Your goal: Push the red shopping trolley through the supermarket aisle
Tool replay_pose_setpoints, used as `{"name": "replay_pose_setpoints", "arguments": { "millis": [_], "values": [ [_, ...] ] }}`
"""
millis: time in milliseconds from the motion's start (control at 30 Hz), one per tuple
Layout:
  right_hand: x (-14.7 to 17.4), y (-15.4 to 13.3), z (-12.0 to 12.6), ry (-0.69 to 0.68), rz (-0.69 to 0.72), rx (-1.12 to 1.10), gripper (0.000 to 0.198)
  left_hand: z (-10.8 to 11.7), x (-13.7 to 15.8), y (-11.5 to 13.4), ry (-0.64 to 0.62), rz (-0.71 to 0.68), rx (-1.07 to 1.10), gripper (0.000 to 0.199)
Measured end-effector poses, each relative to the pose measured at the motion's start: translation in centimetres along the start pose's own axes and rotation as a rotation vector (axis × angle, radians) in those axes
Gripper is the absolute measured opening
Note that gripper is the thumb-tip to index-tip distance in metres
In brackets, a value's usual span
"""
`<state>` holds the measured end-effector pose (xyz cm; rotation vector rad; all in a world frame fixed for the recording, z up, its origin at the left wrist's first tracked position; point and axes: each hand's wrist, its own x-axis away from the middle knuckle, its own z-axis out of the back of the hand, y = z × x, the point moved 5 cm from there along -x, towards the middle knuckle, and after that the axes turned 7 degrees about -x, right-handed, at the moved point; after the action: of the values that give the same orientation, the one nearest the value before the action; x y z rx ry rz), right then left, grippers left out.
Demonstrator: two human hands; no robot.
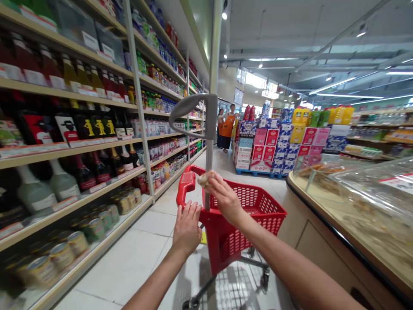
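A red shopping cart [245,194] with a perforated basket stands in front of me. From it rises a tall grey pole [209,155] with a looped grey grip [193,115] partway up. My left hand [187,228] rests on the cart's red back edge, below its red handle [186,186], with the fingers curled over it. My right hand [226,200] pinches a small crumpled beige cloth [204,179] against the pole, just above the basket's rim. The fingers partly cover the cloth.
Shelves of bottles and cans [74,159] line the left side. A glass-topped display counter [348,206] stands close on the right. Stacked boxes [264,144] are ahead, and two people in orange aprons [228,125] stand farther off. Pale tiles [145,234] cover the floor.
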<state>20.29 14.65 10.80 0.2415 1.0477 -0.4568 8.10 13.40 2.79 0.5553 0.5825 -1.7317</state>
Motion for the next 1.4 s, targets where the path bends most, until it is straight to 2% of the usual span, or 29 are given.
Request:
{"name": "replay_pose_setpoints", "arguments": {
  "millis": [67,133,200,267,333,400,500,633,700,867,1033,1100,1200,1267,1400],
  "values": [
    [4.5,-0.5,-2.2,-0.058,-0.051,-0.030,0.037,0.0,0.1,0.0,-0.004,-0.022,0.018,0.055],
    [10.7,-1.1,-4.7,-0.067,-0.150,-0.023,0.037,0.0,0.3,-0.1,-0.003,-0.029,0.018,0.055],
    [16.1,-2.0,-6.6,-0.080,-0.180,-0.035,0.036,0.0,0.4,-0.1,-0.010,-0.038,0.003,0.056],
    [18.6,-2.5,-7.4,-0.098,-0.200,-0.056,0.034,0.0,0.4,0.0,-0.023,-0.055,-0.012,0.057],
    [17.7,-2.3,-6.4,-0.039,-0.220,-0.062,0.035,0.0,0.4,0.1,-0.028,-0.069,-0.020,0.058],
    [15.1,-1.7,-4.8,0.048,-0.235,-0.054,0.037,0.0,0.4,0.2,-0.021,-0.064,-0.022,0.058],
    [13.2,-0.8,-4.2,0.054,-0.226,-0.035,0.038,0.0,0.4,0.4,-0.005,-0.047,-0.023,0.058],
    [16.6,-1.5,-5.9,-0.047,-0.136,-0.028,0.031,-0.1,0.4,0.5,-0.005,-0.055,-0.036,0.058],
    [17.4,-1.9,-6.2,-0.064,-0.144,-0.017,0.030,-0.2,0.5,0.6,-0.006,-0.062,-0.054,0.059],
    [14.4,-1.5,-4.8,0.001,-0.227,0.028,0.035,-0.2,0.7,0.8,0.011,-0.057,-0.100,0.059],
    [16.9,-1.9,-5.4,-0.006,-0.152,0.016,0.030,-0.3,0.7,0.9,-0.006,-0.098,-0.139,0.061],
    [17.0,-2.0,-5.0,-0.005,-0.174,0.005,0.030,-0.4,0.8,0.8,-0.007,-0.104,-0.134,0.061],
    [14.7,-1.6,-4.0,0.043,-0.256,-0.015,0.035,-0.6,0.8,0.7,0.004,-0.082,-0.118,0.060],
    [13.8,-1.5,-4.1,0.052,-0.259,-0.034,0.036,-0.6,0.8,0.6,0.013,-0.066,-0.107,0.060],
    [16.9,-2.0,-5.9,-0.035,-0.224,-0.058,0.031,-0.6,0.8,0.6,0.016,-0.087,-0.096,0.061]
  ]
}}
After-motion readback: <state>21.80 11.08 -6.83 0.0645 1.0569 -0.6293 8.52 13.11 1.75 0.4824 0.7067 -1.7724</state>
